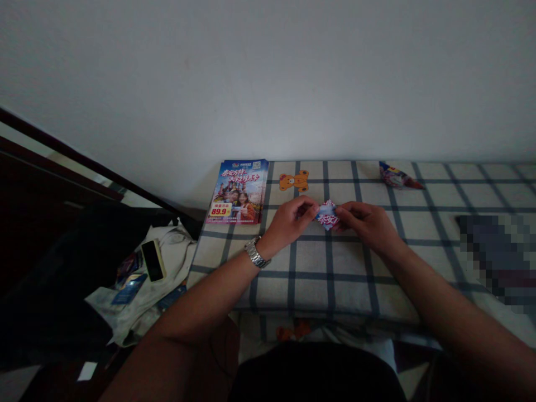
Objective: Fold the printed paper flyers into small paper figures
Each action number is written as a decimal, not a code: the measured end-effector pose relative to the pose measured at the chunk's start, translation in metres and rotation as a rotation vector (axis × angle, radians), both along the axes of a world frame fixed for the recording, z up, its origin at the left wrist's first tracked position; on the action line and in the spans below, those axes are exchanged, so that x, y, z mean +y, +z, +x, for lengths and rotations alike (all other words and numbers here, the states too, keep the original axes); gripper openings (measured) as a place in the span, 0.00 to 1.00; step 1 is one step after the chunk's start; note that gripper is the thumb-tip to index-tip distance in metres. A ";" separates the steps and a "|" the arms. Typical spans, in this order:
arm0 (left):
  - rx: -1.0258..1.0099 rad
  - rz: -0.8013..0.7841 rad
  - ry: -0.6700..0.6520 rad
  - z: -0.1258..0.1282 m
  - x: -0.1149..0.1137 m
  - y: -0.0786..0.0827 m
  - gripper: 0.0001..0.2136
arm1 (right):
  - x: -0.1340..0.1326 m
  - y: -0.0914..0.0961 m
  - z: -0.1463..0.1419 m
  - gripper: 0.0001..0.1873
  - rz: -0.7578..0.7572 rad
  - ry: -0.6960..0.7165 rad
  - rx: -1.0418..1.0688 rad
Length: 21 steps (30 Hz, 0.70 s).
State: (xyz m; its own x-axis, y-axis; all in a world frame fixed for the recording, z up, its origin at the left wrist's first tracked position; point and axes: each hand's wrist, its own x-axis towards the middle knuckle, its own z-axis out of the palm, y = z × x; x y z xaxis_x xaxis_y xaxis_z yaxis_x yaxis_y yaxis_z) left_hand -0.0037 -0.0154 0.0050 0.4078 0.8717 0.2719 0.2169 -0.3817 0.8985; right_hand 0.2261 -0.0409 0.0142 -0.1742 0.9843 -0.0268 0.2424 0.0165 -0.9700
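Note:
A small folded piece of printed paper (327,215), blue and white with red characters, is held just above the checked cloth between both hands. My left hand (290,221), a metal watch on its wrist, pinches the paper's left edge with closed fingers. My right hand (365,222) grips its right side, fingers curled over it. Both forearms reach in from the bottom of the view.
A stack of colourful flyers (238,191) lies at the cloth's far left corner. A folded paper shape (396,176) sits at the back right near the wall. The checked cloth (335,268) has an orange bear print (294,181). A phone (153,260) lies on clothing at the left.

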 end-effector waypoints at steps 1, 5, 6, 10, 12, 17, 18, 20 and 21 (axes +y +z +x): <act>0.012 -0.001 -0.003 0.000 0.000 0.000 0.18 | 0.000 0.000 0.001 0.22 0.003 -0.019 0.013; 0.040 0.013 -0.006 -0.001 0.001 0.000 0.17 | 0.000 0.002 -0.001 0.23 -0.011 -0.019 0.052; 0.037 0.018 0.000 -0.001 0.000 0.000 0.17 | -0.001 0.002 -0.002 0.23 -0.018 -0.016 0.061; 0.021 0.022 0.013 -0.002 0.000 0.000 0.15 | -0.001 0.000 -0.005 0.22 -0.057 0.008 0.117; 0.020 0.019 0.000 -0.002 0.001 0.000 0.14 | -0.002 -0.003 -0.005 0.22 -0.077 0.030 0.141; 0.021 0.019 -0.045 -0.005 0.001 0.000 0.11 | -0.002 -0.003 -0.004 0.19 -0.062 0.085 0.126; 0.024 0.019 -0.052 -0.005 0.001 0.001 0.11 | -0.003 -0.002 -0.003 0.18 -0.043 0.088 0.106; 0.044 0.020 -0.075 -0.005 0.000 0.002 0.10 | -0.002 0.000 -0.003 0.17 0.006 0.088 0.053; 0.057 0.020 -0.089 -0.004 -0.001 0.002 0.10 | -0.002 0.000 -0.003 0.17 0.031 0.092 0.026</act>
State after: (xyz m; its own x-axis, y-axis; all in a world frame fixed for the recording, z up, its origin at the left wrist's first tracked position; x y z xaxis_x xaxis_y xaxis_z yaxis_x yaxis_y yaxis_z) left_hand -0.0078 -0.0164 0.0075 0.4986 0.8260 0.2631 0.2321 -0.4196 0.8776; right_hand 0.2229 -0.0431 0.0140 -0.2641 0.9645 0.0093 0.2136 0.0679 -0.9746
